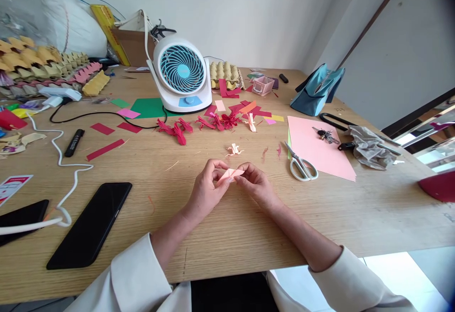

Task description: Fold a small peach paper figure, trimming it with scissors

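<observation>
A small folded pink paper piece sat pinched between both hands, held just above the tabletop, toward the middle of its near edge. Left hand gripped the piece's left end, thumb and fingertips closed on it; right hand closed likewise on the right end. The paper spanned the narrow gap between the two sets of fingertips, lying roughly level, one folded edge showing on top. Both wrists rested on or just over the wood; white sleeves ran back to the near edge.

Just beyond the hands lay a small pale folded paper figure. Farther back, a scattered row of red folded figures and loose coloured scraps. White-handled scissors lay to the right, touching the near corner of a pink sheet, with keys on that sheet. A white and blue desk fan stood toward the far edge. A black phone lay near the left of the near edge, beside a white cable. A blue pouch stood near the far right corner.
</observation>
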Tool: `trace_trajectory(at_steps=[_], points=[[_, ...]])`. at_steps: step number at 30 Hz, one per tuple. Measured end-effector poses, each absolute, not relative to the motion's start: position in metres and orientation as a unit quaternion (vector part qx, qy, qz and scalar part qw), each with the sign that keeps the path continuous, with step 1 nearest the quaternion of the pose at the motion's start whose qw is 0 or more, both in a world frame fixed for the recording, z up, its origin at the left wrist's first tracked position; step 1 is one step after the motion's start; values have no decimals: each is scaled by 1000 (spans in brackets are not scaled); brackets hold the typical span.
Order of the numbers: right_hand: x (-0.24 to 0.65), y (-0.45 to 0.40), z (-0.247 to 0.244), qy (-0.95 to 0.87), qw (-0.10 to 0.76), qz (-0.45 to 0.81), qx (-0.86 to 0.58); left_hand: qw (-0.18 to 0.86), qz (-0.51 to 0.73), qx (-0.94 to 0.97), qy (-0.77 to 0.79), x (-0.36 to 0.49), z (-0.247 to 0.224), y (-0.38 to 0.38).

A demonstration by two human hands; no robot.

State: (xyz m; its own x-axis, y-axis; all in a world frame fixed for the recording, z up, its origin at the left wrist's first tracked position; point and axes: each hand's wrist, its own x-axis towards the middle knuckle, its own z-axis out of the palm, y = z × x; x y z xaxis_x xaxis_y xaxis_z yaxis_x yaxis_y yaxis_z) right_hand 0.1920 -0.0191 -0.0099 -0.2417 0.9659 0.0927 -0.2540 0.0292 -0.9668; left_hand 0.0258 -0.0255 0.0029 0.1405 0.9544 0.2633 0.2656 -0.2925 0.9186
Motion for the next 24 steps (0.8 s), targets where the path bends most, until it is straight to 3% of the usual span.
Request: trace_trajectory(at_steps=[9, 17, 24], points=[[192, -19, -10, -534, 506, 578, -354, 421, 435, 633, 482, 26, 4, -22], [196, -21, -13, -603, 490, 485, -401, 317, 407, 704, 488, 20, 6, -22], [194, -20, -12, -625, 480, 456, -414, 551, 386, 560, 484, 23, 9, -23]])
